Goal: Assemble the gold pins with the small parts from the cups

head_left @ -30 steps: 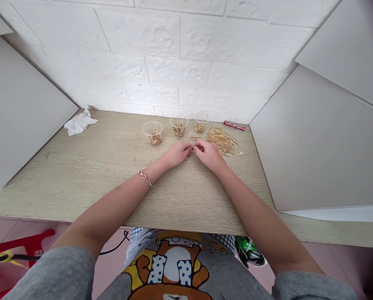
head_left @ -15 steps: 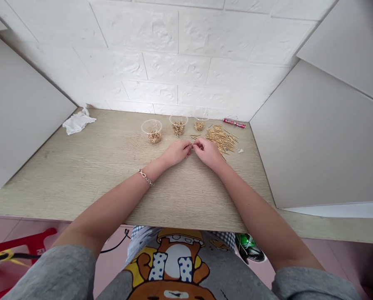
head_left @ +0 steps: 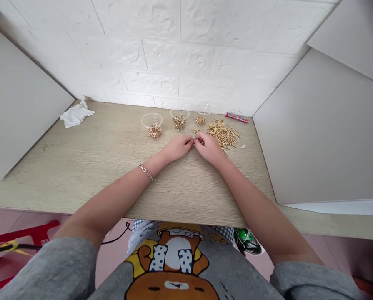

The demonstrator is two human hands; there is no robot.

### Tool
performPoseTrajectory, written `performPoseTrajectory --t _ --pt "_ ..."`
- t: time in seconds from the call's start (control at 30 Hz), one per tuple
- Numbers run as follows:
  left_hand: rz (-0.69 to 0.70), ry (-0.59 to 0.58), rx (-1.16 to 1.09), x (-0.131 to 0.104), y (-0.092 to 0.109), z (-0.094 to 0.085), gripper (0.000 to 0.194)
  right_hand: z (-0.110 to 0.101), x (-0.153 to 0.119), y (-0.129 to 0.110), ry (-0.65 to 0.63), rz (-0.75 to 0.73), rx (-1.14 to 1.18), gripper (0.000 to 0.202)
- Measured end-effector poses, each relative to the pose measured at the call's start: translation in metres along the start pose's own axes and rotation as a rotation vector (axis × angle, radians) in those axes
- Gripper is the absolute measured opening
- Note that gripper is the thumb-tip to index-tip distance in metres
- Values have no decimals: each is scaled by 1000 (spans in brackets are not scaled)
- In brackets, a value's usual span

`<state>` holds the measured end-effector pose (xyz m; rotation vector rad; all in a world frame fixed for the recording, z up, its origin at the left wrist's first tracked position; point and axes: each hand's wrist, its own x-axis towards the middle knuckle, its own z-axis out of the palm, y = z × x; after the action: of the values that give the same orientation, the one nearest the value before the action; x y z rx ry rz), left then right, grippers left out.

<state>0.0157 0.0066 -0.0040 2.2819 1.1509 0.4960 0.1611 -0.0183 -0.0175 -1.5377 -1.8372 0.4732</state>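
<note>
My left hand [head_left: 180,146] and my right hand [head_left: 207,146] meet fingertip to fingertip above the wooden table. Between their pinched fingers is a thin gold stick [head_left: 191,141], mostly hidden. Just right of and behind my right hand lies a loose pile of gold sticks [head_left: 222,132]. Behind the hands, three clear plastic cups hold small gold pieces: a left cup [head_left: 152,125], a middle cup [head_left: 179,119] and a right cup [head_left: 201,116].
A crumpled white tissue [head_left: 76,115] lies at the back left of the table [head_left: 186,191]. Near the wall, a red wrapped tube [head_left: 236,118] is beyond the pile. A small white scrap [head_left: 242,146] sits right of the pile. White panels stand on both sides.
The camera view has shifted slightly, so the table appears higher. My hands keep the same pinch on the thin stick.
</note>
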Motion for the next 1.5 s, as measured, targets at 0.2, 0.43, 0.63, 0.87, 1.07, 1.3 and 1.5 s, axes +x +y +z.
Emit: performPoseTrajectory --t 0.2,0.43,0.63,0.87,1.07,1.3,1.5 --pt "21 14 7 1 -2 2 25 -1 -1 -2 0 -4 4 11" --pt "28 16 7 0 -1 1 24 -2 -1 -4 -11 7 -14 12" --pt "26 17 8 1 -2 2 25 -2 -1 -3 -12 4 -12 12" --pt "15 17 27 1 -3 2 25 -1 -1 -1 -25 5 -12 14" --pt "18 21 32 1 -2 2 25 -1 -1 -2 -29 12 -15 14" --pt "17 25 32 0 -1 1 25 0 -1 -1 -23 -6 -3 13" --pt "17 23 33 1 -1 2 24 -1 -1 -2 -33 4 -8 14"
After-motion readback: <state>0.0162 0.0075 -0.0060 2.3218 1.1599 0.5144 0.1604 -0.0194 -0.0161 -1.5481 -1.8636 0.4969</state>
